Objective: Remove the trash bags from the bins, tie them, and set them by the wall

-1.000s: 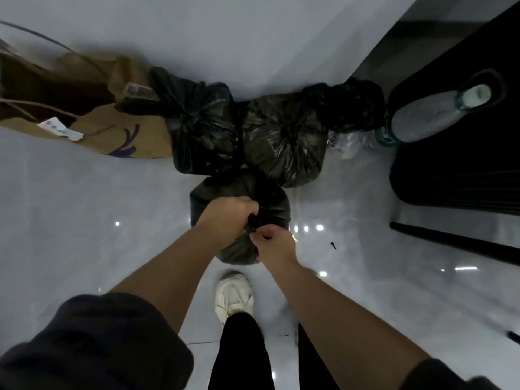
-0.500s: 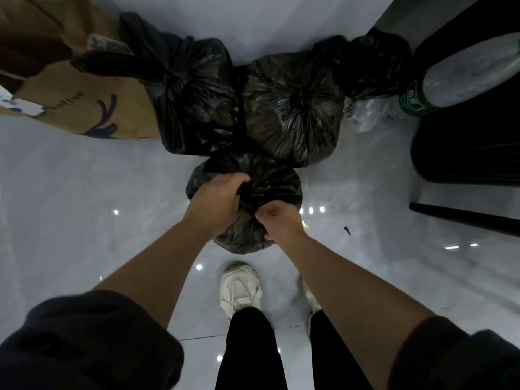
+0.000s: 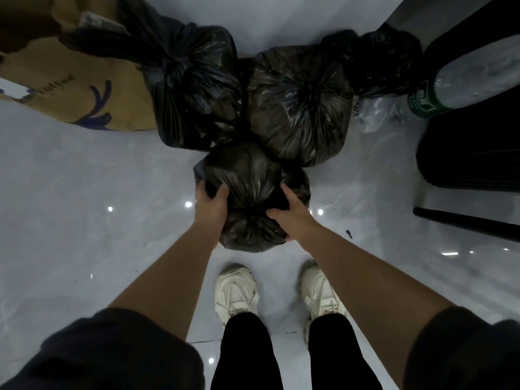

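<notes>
A small tied black trash bag sits on the pale floor in front of my shoes. My left hand holds its left side and my right hand holds its right side, thumbs on top near the gathered knot. Behind it, two bigger tied black bags, one on the left and one in the middle, rest against the white wall. A third black bag lies further right by the wall.
A brown paper bag leans at the left by the wall. On the right are a large clear water bottle, crumpled clear plastic, a black bulky object and a black bar on the floor.
Both hands have left the knot at the bag's neck and now hold the bag's two sides. The view has moved closer to the bags.
</notes>
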A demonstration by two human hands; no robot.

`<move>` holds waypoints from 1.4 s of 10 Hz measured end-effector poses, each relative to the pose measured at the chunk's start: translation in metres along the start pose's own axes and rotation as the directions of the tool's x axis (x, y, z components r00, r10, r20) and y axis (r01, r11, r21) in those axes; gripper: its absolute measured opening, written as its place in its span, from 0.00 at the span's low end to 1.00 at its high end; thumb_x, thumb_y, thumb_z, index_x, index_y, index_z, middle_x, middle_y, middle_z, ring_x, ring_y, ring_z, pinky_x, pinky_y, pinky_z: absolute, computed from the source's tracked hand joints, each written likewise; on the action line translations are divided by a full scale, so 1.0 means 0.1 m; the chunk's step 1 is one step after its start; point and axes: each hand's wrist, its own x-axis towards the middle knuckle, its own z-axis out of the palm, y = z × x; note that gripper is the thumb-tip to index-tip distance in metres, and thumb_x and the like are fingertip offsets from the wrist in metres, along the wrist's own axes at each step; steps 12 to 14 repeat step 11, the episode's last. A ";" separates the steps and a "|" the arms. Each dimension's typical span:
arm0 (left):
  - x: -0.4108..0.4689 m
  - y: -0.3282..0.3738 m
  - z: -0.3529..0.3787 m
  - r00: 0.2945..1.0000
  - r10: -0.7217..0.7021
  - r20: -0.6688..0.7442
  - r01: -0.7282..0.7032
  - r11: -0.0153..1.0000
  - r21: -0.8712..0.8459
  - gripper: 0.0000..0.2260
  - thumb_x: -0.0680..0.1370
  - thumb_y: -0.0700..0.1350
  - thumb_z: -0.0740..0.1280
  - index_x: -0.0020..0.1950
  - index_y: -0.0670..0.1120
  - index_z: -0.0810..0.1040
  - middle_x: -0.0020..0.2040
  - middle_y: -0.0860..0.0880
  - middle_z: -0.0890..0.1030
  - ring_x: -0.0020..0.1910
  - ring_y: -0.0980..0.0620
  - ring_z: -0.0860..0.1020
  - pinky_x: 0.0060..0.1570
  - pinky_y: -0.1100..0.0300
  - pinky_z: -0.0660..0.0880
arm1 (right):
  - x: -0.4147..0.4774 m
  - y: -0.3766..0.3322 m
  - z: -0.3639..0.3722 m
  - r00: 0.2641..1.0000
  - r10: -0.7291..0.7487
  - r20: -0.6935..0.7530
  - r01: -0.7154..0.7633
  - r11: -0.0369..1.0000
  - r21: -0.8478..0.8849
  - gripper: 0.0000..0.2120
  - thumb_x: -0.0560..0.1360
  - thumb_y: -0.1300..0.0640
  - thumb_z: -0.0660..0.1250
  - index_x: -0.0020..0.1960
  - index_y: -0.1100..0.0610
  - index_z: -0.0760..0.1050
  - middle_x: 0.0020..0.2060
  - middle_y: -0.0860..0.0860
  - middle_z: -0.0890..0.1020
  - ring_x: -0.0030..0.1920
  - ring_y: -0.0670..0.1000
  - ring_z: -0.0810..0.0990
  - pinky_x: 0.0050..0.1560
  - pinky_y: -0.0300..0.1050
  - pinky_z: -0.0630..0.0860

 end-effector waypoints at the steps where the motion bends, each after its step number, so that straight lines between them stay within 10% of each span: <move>1: 0.10 0.20 0.06 0.997 0.074 0.028 -0.074 0.997 -0.025 0.28 0.78 0.51 0.63 0.75 0.55 0.56 0.67 0.48 0.71 0.63 0.45 0.73 0.62 0.42 0.71 | 0.00 0.08 0.03 1.000 0.017 -0.003 -0.017 0.987 0.159 0.36 0.73 0.58 0.68 0.73 0.36 0.56 0.70 0.48 0.68 0.67 0.55 0.70 0.65 0.59 0.72; 4: -0.30 -0.09 -0.10 0.997 -0.063 -0.052 0.065 0.997 0.043 0.33 0.77 0.55 0.64 0.76 0.58 0.50 0.68 0.51 0.68 0.60 0.43 0.72 0.51 0.45 0.75 | -0.16 0.02 -0.18 1.000 -0.011 -0.010 0.013 0.985 0.175 0.33 0.76 0.60 0.65 0.75 0.40 0.56 0.70 0.50 0.69 0.66 0.54 0.72 0.67 0.54 0.71; 7: 0.07 -0.06 0.35 0.999 0.052 -0.011 -0.051 0.994 0.093 0.34 0.66 0.60 0.65 0.71 0.59 0.60 0.65 0.46 0.73 0.63 0.40 0.73 0.59 0.37 0.72 | 0.19 0.03 -0.13 0.999 -0.042 0.020 0.039 0.990 0.136 0.34 0.75 0.61 0.66 0.73 0.37 0.58 0.72 0.49 0.65 0.70 0.55 0.67 0.69 0.59 0.68; 14: -0.43 0.28 0.20 0.985 0.160 -0.055 -0.127 0.913 0.387 0.32 0.78 0.49 0.64 0.78 0.48 0.52 0.70 0.40 0.69 0.67 0.39 0.69 0.62 0.52 0.67 | -0.19 -0.19 -0.29 0.983 -0.166 0.084 0.158 0.983 0.097 0.32 0.75 0.64 0.65 0.73 0.43 0.61 0.72 0.50 0.67 0.70 0.52 0.68 0.71 0.53 0.66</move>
